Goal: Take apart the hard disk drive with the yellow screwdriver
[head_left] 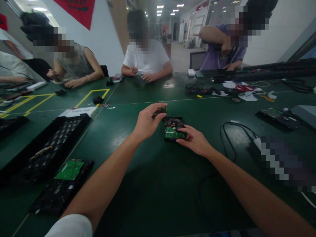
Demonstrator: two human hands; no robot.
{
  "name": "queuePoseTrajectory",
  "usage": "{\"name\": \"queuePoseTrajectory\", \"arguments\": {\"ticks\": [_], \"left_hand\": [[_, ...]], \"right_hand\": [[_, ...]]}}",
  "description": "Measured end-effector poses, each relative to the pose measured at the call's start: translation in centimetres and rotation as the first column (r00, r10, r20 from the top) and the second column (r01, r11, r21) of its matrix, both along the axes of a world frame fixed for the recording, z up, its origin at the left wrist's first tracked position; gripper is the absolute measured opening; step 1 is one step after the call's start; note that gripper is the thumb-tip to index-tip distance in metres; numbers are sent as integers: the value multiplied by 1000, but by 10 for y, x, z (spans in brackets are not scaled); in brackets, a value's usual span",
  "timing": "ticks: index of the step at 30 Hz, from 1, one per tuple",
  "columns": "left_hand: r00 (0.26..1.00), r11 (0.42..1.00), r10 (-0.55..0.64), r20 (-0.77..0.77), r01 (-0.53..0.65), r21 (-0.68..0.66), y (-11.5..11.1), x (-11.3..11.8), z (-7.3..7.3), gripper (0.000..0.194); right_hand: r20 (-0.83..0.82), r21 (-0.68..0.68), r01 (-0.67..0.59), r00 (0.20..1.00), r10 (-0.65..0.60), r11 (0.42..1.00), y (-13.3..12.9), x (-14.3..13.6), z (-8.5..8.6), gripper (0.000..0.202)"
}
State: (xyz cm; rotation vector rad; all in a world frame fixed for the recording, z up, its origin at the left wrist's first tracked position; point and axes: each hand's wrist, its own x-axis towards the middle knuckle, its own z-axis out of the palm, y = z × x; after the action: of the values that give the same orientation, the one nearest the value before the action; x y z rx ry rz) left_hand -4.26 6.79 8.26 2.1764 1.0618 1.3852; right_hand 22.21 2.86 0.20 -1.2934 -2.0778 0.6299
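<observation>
A black hard drive with a green circuit board (171,132) lies on the dark green table in front of me. My right hand (194,140) grips its right edge, thumb at the near side and fingers on top. Just above its far left corner, my left hand (151,120) holds a small dark round-edged piece (163,110) between thumb and fingers; what the piece is cannot be made out.
At the left are a long black tray (53,144) and another drive with a green board (69,170). A third drive (277,117), a looped black cable (228,141) and cable clutter (243,88) are at the right. Three people (146,61) sit across the table (138,171).
</observation>
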Motion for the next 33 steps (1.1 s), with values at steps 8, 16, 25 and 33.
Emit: {"name": "queuePoseTrajectory", "arguments": {"ticks": [8,16,25,33], "left_hand": [[1000,1000,-12,-11,12,-10,-1,0,2,33],[999,1000,14,-34,-14,18,-2,1,2,33],[999,999,23,-34,-22,39,-2,1,2,33],[997,997,46,-59,-42,68,-2,0,1,34]], "right_hand": [[27,-46,19,999,-17,999,-1,0,0,50],[-3,-55,2,1000,-2,998,0,1,0,47],[21,-40,-6,1000,7,999,-1,1,2,43],[23,-32,7,1000,-6,999,-1,1,2,43]]}}
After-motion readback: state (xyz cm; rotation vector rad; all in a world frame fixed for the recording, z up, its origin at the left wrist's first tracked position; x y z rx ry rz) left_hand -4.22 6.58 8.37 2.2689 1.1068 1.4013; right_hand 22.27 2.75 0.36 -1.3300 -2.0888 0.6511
